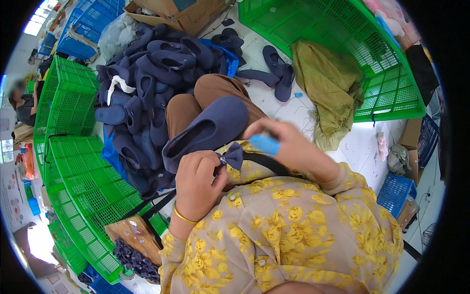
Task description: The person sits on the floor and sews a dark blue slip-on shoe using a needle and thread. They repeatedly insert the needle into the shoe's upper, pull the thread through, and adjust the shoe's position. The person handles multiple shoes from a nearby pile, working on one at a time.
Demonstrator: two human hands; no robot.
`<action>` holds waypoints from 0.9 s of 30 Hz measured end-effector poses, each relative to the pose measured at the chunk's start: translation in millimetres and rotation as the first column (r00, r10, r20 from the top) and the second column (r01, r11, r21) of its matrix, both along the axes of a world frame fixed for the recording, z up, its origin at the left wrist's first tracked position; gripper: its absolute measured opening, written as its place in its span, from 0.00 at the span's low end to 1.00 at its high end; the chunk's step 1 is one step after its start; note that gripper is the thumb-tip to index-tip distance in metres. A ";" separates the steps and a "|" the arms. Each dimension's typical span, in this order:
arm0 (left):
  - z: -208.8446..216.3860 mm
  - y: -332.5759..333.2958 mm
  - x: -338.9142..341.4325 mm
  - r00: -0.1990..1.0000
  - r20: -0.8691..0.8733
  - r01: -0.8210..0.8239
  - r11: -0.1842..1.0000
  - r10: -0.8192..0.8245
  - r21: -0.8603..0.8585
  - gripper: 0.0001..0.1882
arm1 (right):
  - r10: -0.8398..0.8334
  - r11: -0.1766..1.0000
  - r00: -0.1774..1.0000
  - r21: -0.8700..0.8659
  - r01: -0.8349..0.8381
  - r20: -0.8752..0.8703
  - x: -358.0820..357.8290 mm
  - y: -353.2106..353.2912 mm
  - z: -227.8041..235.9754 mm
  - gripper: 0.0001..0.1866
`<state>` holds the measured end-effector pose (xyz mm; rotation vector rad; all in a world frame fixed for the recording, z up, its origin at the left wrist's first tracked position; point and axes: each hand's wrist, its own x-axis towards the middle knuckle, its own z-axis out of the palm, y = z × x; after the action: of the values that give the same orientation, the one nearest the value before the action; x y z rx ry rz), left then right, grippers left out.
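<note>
A navy slip-on shoe rests across my lap, toe to the upper right and heel near my left hand. My left hand pinches a small navy fabric bow by one end, just below the shoe's heel side. My right hand is raised to the right of the bow, apart from it and blurred by motion. Its fingers are curled together, and blue tape wraps one of them. Whatever those fingers hold is too small or smeared to make out.
A big heap of navy shoes lies ahead and left, beside green crates. At left, a wooden board sits by a pile of navy bows. Loose shoes, an olive cloth and a green crate stand ahead right.
</note>
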<state>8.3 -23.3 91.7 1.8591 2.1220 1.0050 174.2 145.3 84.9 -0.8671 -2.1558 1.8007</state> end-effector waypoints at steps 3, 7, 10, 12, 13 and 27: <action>5.6 -1.1 -4.2 0.994 -0.107 0.041 0.995 -0.032 0.087 0.15 | 0.076 0.933 0.992 -0.344 -0.105 -0.098 -11.5 -20.8 -14.5 0.11; 16.6 -6.6 -5.2 0.974 0.193 -0.126 0.991 0.116 0.042 0.27 | 0.029 0.957 0.990 -0.281 -0.066 -0.136 -11.3 -20.4 -16.6 0.10; 5.4 -13.2 -3.3 0.656 0.730 -0.149 0.981 0.194 -0.127 0.25 | 0.057 0.965 0.985 -0.245 -0.096 -0.160 -10.4 -23.2 -9.2 0.09; -0.5 -15.6 -3.0 0.343 0.919 -0.074 0.981 0.193 -0.179 0.20 | 0.123 0.974 0.982 -0.173 -0.147 -0.140 -9.9 -25.8 -8.1 0.10; 0.0 -15.5 -3.7 0.346 0.911 -0.048 0.974 0.224 -0.222 0.17 | 0.146 0.987 0.968 -0.033 -0.155 -0.203 -10.3 -27.5 -9.9 0.11; -14.7 -23.2 -9.3 0.455 0.889 -0.013 0.999 0.045 -0.044 0.10 | 0.401 0.854 0.887 0.445 -0.271 -0.228 -0.8 -19.3 0.8 0.21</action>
<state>-1.1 -46.5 77.0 0.8472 1.4438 1.4904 173.5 126.0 85.7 -0.0931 -2.4340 1.4073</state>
